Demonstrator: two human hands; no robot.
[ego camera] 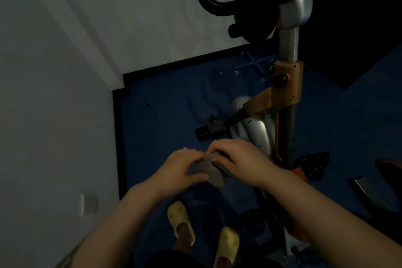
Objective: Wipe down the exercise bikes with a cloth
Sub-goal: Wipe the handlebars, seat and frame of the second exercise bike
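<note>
- Dim room. Blue floor (156,119) fills the lower middle of the view, edged by a black skirting against pale walls (54,72).
- Exercise bike (287,54), the landmark: stands upright on the floor, right of centre. Grey post, orange-brown clamp with a black knob, silver flywheel housing low down, black handlebar curving off at top.
- Left of the bike's base, a black pedal (205,134) sticks out on its crank arm.
- Right of the bike, at the frame edge, part of a second orange and black frame (387,167); cannot tell what it is.
- Both bare forearms reach in from below, meeting just left of the bike's lower post.
- Yellow slippers (180,220), one on each foot, stand on the floor below the hands, left of the bike's base.
- Left hand (180,169): fingers curled round the cloth's near side, thumb on it.
- Right hand (237,159): fingers bent over the cloth's top, pinching it.
- Grey cloth (210,168): bunched between the two hands, held in the air, not touching the bike.
- No containers seen.
</note>
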